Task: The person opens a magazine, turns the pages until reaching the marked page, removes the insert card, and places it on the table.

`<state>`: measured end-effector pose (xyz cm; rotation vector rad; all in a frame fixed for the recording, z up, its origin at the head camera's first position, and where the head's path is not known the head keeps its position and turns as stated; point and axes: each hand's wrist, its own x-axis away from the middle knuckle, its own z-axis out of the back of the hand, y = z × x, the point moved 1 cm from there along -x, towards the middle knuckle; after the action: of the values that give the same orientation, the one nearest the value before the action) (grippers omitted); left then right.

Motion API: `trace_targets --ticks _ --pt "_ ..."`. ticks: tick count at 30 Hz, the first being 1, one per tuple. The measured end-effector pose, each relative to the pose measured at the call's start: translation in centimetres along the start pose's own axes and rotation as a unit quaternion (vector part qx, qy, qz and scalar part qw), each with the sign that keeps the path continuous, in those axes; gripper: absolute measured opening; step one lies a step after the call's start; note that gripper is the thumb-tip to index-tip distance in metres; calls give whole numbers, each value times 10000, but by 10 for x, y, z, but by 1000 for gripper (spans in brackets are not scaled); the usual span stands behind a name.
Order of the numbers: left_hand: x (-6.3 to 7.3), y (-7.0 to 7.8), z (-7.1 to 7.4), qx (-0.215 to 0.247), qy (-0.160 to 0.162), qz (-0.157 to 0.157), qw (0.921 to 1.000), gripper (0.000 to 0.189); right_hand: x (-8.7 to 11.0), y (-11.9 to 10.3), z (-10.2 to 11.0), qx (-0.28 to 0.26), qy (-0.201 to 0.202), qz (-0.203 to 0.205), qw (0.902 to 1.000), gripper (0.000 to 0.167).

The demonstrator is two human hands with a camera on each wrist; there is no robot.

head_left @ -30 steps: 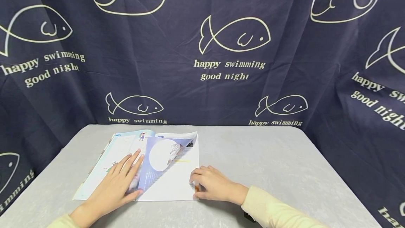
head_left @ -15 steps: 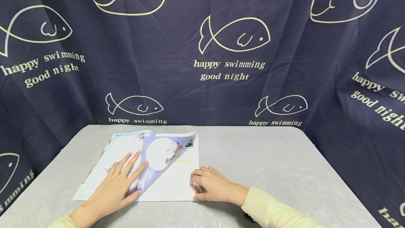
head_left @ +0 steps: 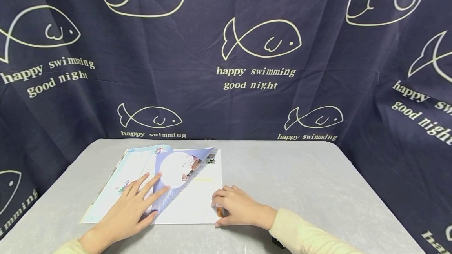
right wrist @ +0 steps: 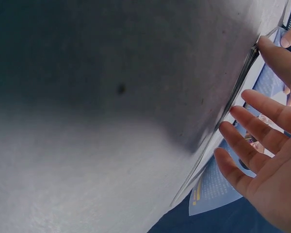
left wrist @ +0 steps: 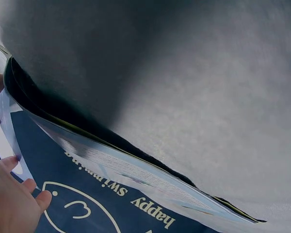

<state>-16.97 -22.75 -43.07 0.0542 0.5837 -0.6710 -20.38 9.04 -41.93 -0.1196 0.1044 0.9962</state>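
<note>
An open booklet (head_left: 203, 211) lies on the grey table. One blue-purple page (head_left: 199, 153) with a white circle is folded diagonally over toward the left, its far tip still raised near the right edge. My left hand (head_left: 128, 211) rests with spread fingers on the left side, forefinger across this page and thumb at the near edge by the spine. At the right edge, my right hand (head_left: 241, 207) touches the booklet, thumb by the near corner. Its fingers appear loosely extended along the page edges in the right wrist view, the curling page (right wrist: 213, 189) beyond them.
The grey table (head_left: 300, 183) extends to the right of the booklet. Dark blue curtains (head_left: 261, 117) with fish drawings and lettering hang behind and at both sides. A small black object (head_left: 277, 242) shows under the right sleeve.
The blue-purple page has shifted further left, its raised tip pulling away from the far right corner. My left forefinger has spread rightward over it. The right hand stays nearly still.
</note>
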Motion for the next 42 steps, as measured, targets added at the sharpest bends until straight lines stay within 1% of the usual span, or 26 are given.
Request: trace_targets --ticks 3,5,14,23,29,35,42 --pt "1 0 0 -10 65 -95 9999 62 0 0 0 26 12 11 10000 37" --pt "1 0 0 -15 63 -104 9999 60 0 0 0 18 11 7 10000 37" --pt "3 1 0 -92 -157 49 9998 59 0 0 2 -25 -23 66 10000 34" --pt "3 2 -2 -135 -229 103 9996 61 -1 1 4 -103 -76 158 9998 27" --pt "2 1 -3 -165 -127 46 9998 62 -2 0 5 -20 29 284 9996 27" --pt "1 -1 -3 -163 39 -79 9998 62 -2 0 5 -53 -2 279 9996 28" --pt "1 -1 -3 -145 42 -76 9999 64 -2 1 4 -99 -12 272 9996 27"
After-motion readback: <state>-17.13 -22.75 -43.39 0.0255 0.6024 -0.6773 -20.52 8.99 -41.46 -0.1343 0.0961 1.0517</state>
